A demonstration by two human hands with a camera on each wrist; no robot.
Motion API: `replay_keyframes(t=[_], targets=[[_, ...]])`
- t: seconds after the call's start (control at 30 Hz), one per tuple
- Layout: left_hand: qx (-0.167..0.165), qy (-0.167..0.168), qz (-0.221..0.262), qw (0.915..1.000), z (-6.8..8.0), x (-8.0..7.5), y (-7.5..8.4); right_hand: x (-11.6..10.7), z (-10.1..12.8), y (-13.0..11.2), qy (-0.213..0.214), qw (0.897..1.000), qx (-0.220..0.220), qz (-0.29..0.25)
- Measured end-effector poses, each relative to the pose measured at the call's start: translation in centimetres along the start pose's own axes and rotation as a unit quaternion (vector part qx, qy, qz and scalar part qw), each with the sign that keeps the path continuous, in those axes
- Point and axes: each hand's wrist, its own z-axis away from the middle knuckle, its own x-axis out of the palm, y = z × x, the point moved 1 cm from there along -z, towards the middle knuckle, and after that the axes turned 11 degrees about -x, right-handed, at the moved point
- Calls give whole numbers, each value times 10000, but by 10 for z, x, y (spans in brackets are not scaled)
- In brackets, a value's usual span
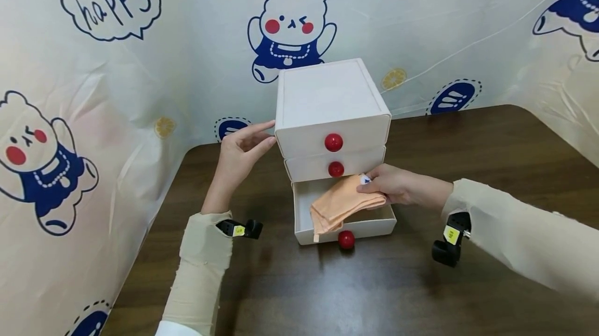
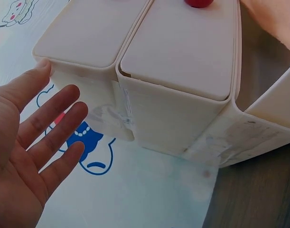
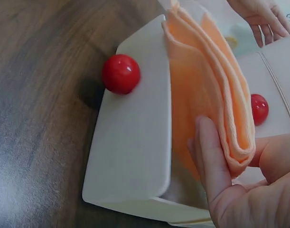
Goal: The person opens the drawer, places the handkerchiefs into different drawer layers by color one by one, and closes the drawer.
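Observation:
A small white chest of three drawers (image 1: 329,97) with red ball knobs stands on the dark wooden table (image 1: 421,284). Its bottom drawer (image 1: 343,227) is pulled out. My right hand (image 1: 395,186) pinches a folded orange cloth (image 1: 339,205) that lies half in that drawer and hangs over its front edge. The wrist view shows thumb and fingers clamped on the cloth's fold (image 3: 216,104). My left hand (image 1: 243,151) stays at the chest's upper left side with straight fingers (image 2: 50,128), fingertips touching the top drawer's corner. The upper two drawers are closed.
A printed plastic sheet (image 1: 117,65) with bears and "happy" walls off the back and left of the table. A black wrist camera is strapped to each sleeve (image 1: 243,229) (image 1: 450,246). Bare tabletop stretches in front of and to the right of the chest.

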Motion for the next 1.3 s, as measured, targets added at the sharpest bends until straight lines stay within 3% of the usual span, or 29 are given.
replay_keyframes(t=[0.27,0.67,0.9,1.0,1.1,1.3], targets=[[18,-1,42,10000,0,0,-1,2,-1,1,110,9999,129,-12],[-30,17,14,10000,1,-1,-1,17,-12,3,-7,9963,375,-780],[25,-23,-10,10000,0,-1,0,24,-19,-2,350,9818,608,-1767],[44,-30,-21,10000,0,-2,1,22,-19,-1,484,9775,612,-1958],[42,-3,-46,10000,0,-2,2,17,-18,3,507,9821,464,-1751],[22,11,-87,10000,0,-2,1,11,-13,6,476,9968,300,-564]])
